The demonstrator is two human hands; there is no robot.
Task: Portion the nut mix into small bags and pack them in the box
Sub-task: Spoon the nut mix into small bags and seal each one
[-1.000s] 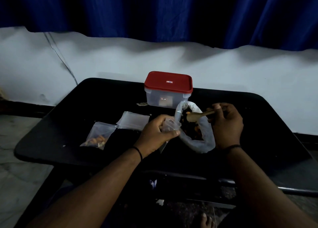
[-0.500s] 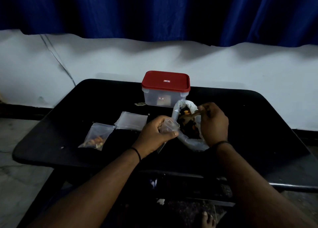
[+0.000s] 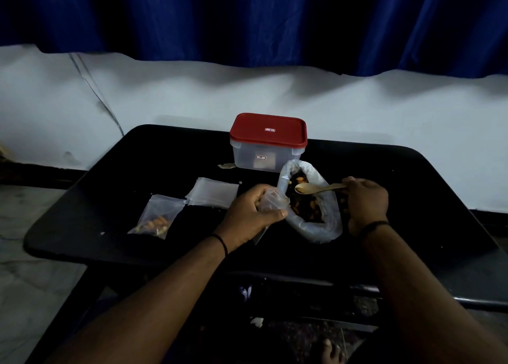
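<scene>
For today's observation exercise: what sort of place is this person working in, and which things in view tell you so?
Probably a room in a home, not a commercial packing site: a small black table against a white wall, a blue curtain above, and a household plastic box with a red lid.

Small white-and-red label on red lid [image 3: 270, 129] of box [image 3: 265, 159]; print too small to read. Second small label on clear front wall, likewise illegible. No other text seen.

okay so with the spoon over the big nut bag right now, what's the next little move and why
Probably dip the wooden spoon, held by the right hand, into the nut mix bag: its bowl looks empty, and the left hand holds a small bag ready.
</scene>
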